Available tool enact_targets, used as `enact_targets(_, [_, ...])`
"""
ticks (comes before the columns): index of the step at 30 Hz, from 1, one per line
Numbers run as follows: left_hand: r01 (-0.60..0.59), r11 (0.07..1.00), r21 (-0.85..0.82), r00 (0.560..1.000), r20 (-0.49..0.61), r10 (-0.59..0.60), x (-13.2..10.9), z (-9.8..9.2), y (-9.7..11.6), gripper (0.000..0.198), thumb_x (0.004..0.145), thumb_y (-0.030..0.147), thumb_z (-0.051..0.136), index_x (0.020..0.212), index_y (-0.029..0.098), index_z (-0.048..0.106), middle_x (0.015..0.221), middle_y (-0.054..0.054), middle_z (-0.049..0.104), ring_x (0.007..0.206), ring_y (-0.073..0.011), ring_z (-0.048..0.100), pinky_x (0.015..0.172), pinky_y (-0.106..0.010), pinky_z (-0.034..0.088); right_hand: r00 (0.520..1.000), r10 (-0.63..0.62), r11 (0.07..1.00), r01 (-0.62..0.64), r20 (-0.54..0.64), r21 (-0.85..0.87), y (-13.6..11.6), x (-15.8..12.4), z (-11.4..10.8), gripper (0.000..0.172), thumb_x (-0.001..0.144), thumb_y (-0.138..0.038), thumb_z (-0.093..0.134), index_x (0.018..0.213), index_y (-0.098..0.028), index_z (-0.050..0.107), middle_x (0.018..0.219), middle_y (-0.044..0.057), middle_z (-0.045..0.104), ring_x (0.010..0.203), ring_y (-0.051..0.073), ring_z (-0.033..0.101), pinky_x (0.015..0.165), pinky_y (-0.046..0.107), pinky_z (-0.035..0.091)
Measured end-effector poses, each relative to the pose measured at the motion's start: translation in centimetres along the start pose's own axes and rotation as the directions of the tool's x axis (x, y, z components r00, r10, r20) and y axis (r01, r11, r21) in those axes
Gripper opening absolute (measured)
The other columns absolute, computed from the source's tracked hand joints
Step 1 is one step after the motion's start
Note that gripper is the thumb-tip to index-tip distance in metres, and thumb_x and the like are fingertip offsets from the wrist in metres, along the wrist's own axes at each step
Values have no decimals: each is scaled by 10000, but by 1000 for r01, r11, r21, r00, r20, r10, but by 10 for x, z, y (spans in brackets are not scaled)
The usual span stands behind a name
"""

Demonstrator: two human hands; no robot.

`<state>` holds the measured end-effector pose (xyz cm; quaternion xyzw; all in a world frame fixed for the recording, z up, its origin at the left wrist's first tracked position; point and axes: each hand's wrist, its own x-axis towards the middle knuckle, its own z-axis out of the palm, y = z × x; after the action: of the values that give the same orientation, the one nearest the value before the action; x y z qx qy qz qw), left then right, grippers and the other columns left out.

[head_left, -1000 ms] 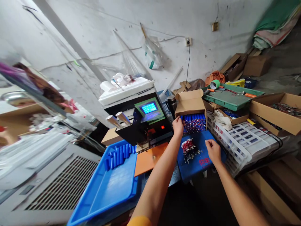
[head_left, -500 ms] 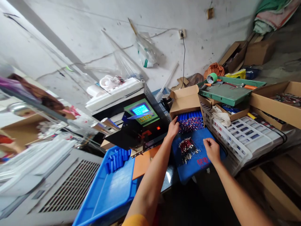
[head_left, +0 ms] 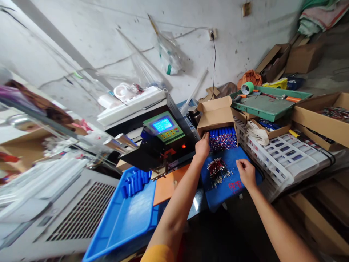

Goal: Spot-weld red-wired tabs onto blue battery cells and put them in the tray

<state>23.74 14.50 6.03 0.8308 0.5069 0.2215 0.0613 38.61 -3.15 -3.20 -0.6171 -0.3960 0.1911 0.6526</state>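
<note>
My left hand (head_left: 202, 147) is at the front left corner of an open cardboard box (head_left: 216, 113), fingers together against its edge. Rows of blue cylindrical cells (head_left: 223, 139) with reddish and pale ends lie in the box. My right hand (head_left: 246, 172) is above the right side of a blue board (head_left: 222, 198), thumb and fingertips pinched. Anything between them is too small to make out. Between my hands, a pile of short red and black wires (head_left: 218, 171) with bright tips lies on the board, near red handwritten marks.
At left stands a black machine (head_left: 180, 136) with a lit screen. Below it, a blue tray (head_left: 128, 218) holds several blue cylinders beside an orange board (head_left: 167, 189). To the right are a white plastic crate (head_left: 269, 167), a green tray (head_left: 275, 105) with tools, and a cardboard box (head_left: 321, 116).
My left hand has shifted slightly up and right along the box's corner. My right hand stays nearly in place, fingers still pinched. The view has tilted a little.
</note>
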Motion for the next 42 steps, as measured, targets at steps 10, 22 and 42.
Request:
enact_targets(10, [-33, 999, 29, 999, 16, 32, -1, 4, 4, 638, 859, 61, 386, 1490, 156, 368, 1535, -161, 376, 1196, -349, 595, 1025, -485, 468, 1000, 18, 1000, -18, -2, -15, 4, 1, 1, 350, 848, -515, 571, 769, -181, 634, 672, 33, 641, 615, 182, 567, 632, 297, 461])
enact_targets(22, [-65, 869, -491, 989, -150, -10, -17, 20, -6, 703, 821, 77, 479, 1504, 143, 324, 1573, -108, 321, 1468, -261, 273, 1226, -422, 240, 999, -31, 994, 30, -9, -109, 7, 4, 2, 378, 843, -526, 550, 755, -168, 632, 670, 31, 641, 626, 179, 561, 641, 289, 450])
enact_targets(42, [-16, 874, -486, 980, -183, -84, -288, -17, -70, 258, 898, 354, 540, 1057, 231, 701, 831, -54, 716, 721, -181, 658, 712, -296, 522, 979, -85, 928, 145, 184, -343, -4, 22, 19, 333, 786, -475, 532, 747, -170, 660, 749, 70, 699, 706, 214, 614, 690, 307, 450])
